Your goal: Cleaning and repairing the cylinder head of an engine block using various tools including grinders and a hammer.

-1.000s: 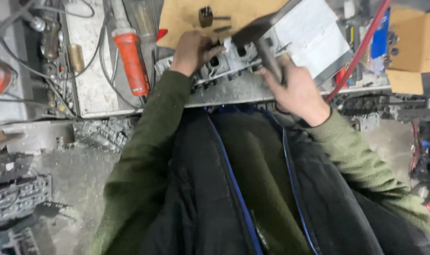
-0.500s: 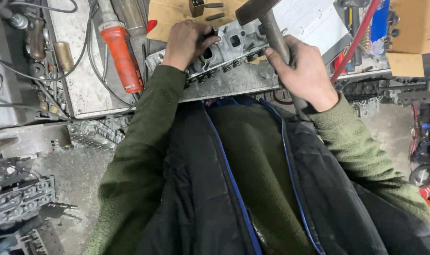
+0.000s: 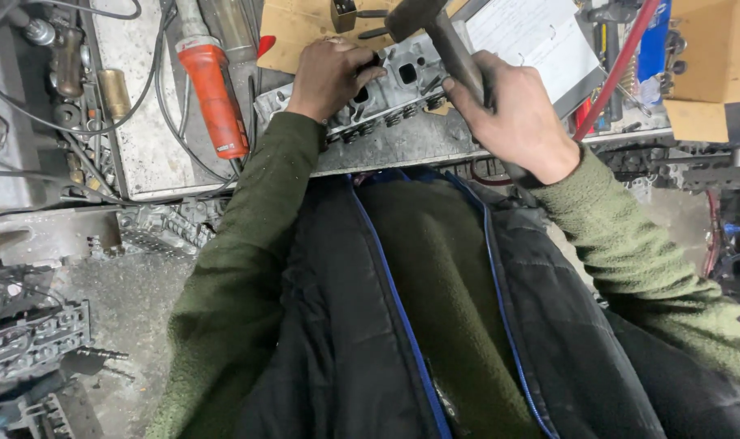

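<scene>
A grey metal engine part with several ports and springs (image 3: pixel 402 89) lies on the steel workbench (image 3: pixel 402 150). My left hand (image 3: pixel 329 77) rests on its left end, fingers curled over the top, gripping it. My right hand (image 3: pixel 512 122) is closed around the handle of a hammer (image 3: pixel 443 36), whose dark head is raised above the part's right end. My green sleeves and a black vest with blue trim fill the lower frame.
An orange-handled power tool (image 3: pixel 215 93) lies to the left on a metal plate, with cables and brass fittings (image 3: pixel 114 93) beside it. Brown cardboard (image 3: pixel 305 24) and a white sheet (image 3: pixel 533 32) lie behind the part. A red hose (image 3: pixel 618 65) runs at right. Metal parts (image 3: pixel 28 333) lie on the floor.
The hammer head has risen higher above the part, and my right hand has shifted up with it. My left hand stays on the part.
</scene>
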